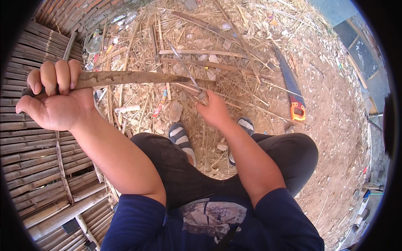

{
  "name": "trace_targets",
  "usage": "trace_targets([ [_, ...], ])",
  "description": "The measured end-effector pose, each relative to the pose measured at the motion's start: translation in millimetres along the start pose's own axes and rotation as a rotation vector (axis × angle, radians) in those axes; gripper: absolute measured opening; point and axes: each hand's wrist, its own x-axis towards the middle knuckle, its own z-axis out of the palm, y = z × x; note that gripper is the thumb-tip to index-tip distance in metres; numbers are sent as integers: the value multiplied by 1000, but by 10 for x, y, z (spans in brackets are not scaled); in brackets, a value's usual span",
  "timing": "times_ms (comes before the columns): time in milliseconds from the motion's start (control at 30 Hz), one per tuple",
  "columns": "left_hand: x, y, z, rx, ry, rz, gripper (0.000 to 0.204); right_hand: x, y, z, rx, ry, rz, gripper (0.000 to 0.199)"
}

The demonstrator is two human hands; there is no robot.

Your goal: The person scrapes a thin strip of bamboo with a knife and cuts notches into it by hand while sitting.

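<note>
My left hand [60,94] is closed around the left part of a long brown bamboo strip [130,78], palm up, near the slatted wall. The strip runs to the right across the view, slightly bowed, with a worn, flaking surface. My right hand [214,109] is closed around the handle of a knife [183,62]. Its long narrow blade points up and to the left, crossing the strip near its right end. Whether blade and strip touch, I cannot tell. Most of the knife's handle is hidden by my fingers.
A handsaw [289,77] with an orange and red handle lies on the dirt to the right. Several split strips [205,52], straw and stones litter the ground ahead. A bamboo slat wall [33,154] stands close on my left. My sandalled feet [181,137] are below my hands.
</note>
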Motion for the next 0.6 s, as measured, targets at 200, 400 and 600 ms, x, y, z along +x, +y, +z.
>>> trace_targets([
  [200, -6, -3, 52, -2, 5, -4, 56, -53, -148, 1, 31, -54, -6, 43],
  [400, 19, 1, 68, -37, 10, -30, 56, -1, -93, 50, 83, -87, 41, 49],
  [600, 32, 6, 50, 1, 7, -31, 57, 15, -33, 91, 83, -66, -5, 50],
])
